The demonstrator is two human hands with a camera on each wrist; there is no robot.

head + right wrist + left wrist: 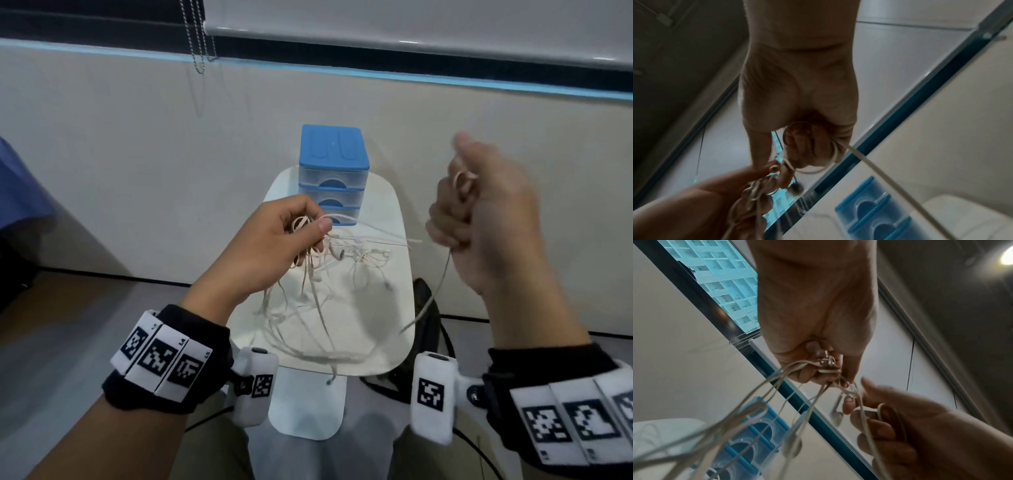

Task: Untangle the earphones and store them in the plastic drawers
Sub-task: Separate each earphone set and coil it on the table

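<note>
A tangle of white earphones (322, 274) hangs above a small white table (394, 349). My left hand (291, 233) grips a bunched clump of the cords (826, 366), and several strands with earbuds dangle from it. My right hand (479, 212), raised and blurred, holds a coiled loop of one cord (812, 149) round its curled fingers; the cord's loose end (435, 294) trails down past the table's right edge. The plastic drawers (334, 178), clear with a blue top and blue handles, stand at the table's far end, all drawers closed.
A beige wall runs close behind the table, with a window blind and bead chain (197, 37) above it. Black cables (442, 329) lie on the floor right of the table. Something blue (20, 192) sits at the far left. My knees are below the table's near edge.
</note>
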